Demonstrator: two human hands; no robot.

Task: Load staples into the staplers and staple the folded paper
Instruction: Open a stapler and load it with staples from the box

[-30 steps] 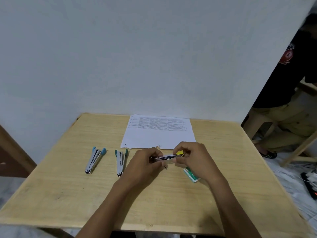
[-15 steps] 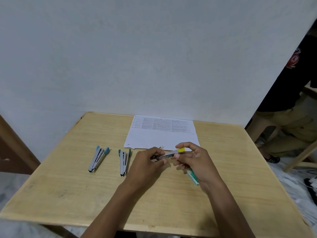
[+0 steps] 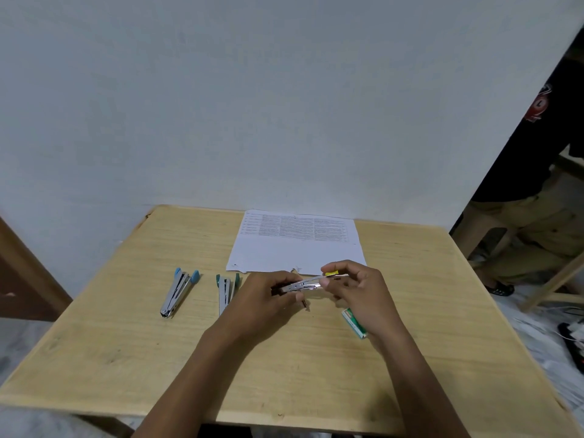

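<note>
A small metal stapler with a yellow tip (image 3: 308,282) is held above the wooden table (image 3: 126,358) between both hands. My left hand (image 3: 265,298) grips its left end. My right hand (image 3: 357,289) pinches its right end near the yellow tip. The folded printed paper (image 3: 297,245) lies just behind the hands. Two more staplers rest on the table to the left: one with light blue tips (image 3: 178,290) and one with teal tips (image 3: 226,290), partly hidden by my left hand. A green staple box (image 3: 355,324) lies under my right wrist.
A white wall stands right behind the table. At the right, beyond the table edge, a person in dark shirt and khaki trousers (image 3: 537,184) sits by a wooden frame (image 3: 556,286). Cables (image 3: 572,336) lie on the floor there.
The hands and the yellow-tipped stapler stay at much the same spot; the fingers have shifted slightly along it. The view has tilted a little.
</note>
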